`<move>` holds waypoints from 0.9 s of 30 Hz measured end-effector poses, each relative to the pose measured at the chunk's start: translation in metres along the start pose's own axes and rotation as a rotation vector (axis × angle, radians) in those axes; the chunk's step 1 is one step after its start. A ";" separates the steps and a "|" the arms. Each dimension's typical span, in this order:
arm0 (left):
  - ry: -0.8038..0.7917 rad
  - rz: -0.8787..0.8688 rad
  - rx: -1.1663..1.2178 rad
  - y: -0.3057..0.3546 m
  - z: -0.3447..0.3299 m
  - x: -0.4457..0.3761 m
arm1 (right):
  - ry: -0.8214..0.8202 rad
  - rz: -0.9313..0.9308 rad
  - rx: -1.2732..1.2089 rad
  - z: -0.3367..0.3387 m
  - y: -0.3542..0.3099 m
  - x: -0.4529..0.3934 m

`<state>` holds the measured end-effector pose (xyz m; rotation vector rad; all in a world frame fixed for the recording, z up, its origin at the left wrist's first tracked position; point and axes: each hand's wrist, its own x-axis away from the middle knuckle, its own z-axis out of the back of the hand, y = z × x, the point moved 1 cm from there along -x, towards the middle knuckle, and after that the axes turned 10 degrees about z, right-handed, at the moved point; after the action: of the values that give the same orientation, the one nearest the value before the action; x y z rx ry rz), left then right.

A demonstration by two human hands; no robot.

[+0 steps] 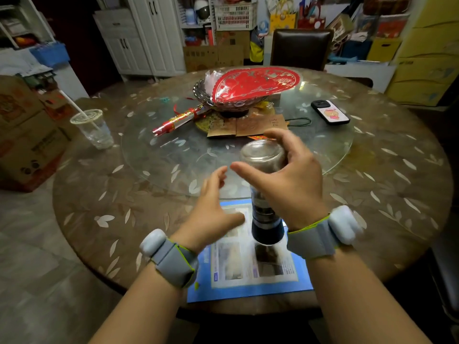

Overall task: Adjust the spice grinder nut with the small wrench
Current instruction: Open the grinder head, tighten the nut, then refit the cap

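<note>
Right hand (285,177) grips upright spice grinder (265,192), dark cap down.

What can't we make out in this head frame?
- Small wrench: not seen anywhere in the head view.
- Spice grinder nut: hidden, dark cap end faces down.
- Right hand grip: motion-blurred, fingers partly behind the jar.
- Left hand: blurred, seemingly holds nothing.
- Blue leaflet text: too small.
</note>
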<state>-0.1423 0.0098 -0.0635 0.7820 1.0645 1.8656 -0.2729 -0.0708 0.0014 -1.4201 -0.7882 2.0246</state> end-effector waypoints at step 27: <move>0.086 -0.052 0.203 -0.016 -0.029 -0.011 | -0.270 -0.215 -0.413 -0.044 0.009 0.006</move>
<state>-0.1552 -0.0064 -0.0925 0.7871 1.3324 1.7796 -0.2343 -0.0653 -0.0208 -1.2112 -1.4791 1.9807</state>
